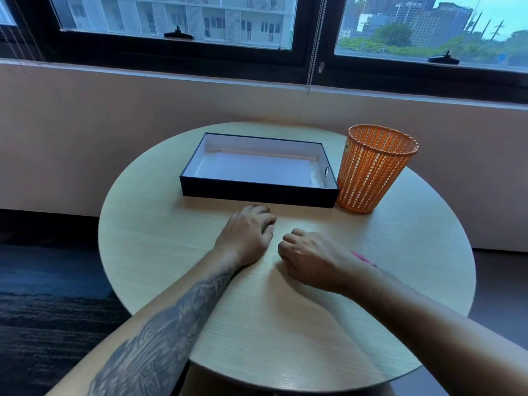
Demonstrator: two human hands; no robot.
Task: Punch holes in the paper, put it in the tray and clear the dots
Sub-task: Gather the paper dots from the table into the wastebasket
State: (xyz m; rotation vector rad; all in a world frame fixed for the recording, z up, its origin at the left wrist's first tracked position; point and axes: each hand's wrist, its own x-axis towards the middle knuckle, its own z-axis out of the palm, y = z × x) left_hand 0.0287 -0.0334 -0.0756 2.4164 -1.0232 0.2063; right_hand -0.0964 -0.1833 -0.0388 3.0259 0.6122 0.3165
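Fingers of both hands were curled loosely inward near the middle of the frame, knuckles up, and nothing could be seen held in either one. Left hand (pixel 248 234) rested on the round wooden table (pixel 160 238) just below the tray, and right hand (pixel 310 258) lay close beside it, the two near but apart. A sliver of something pink (pixel 364 258) showed behind the right wrist; what it was could not be told.

Paper (pixel 257 168) lay flat inside the black tray (pixel 257 192) with white inner walls, in the upper middle of the frame, with small dark marks along its right edge that looked like punched holes. An orange mesh wastebasket (pixel 374 170) stood touching the tray's right end.

Judging by this, punching and filing looked done, and clearing the dots was the step in hand. No dots were visible on the table; they may have been too small to see or hidden under the hands. Doing it well would mean sweeping with the edge of one palm toward the other cupped hand, slowly so the light dots did not scatter, then emptying them low inside the basket.
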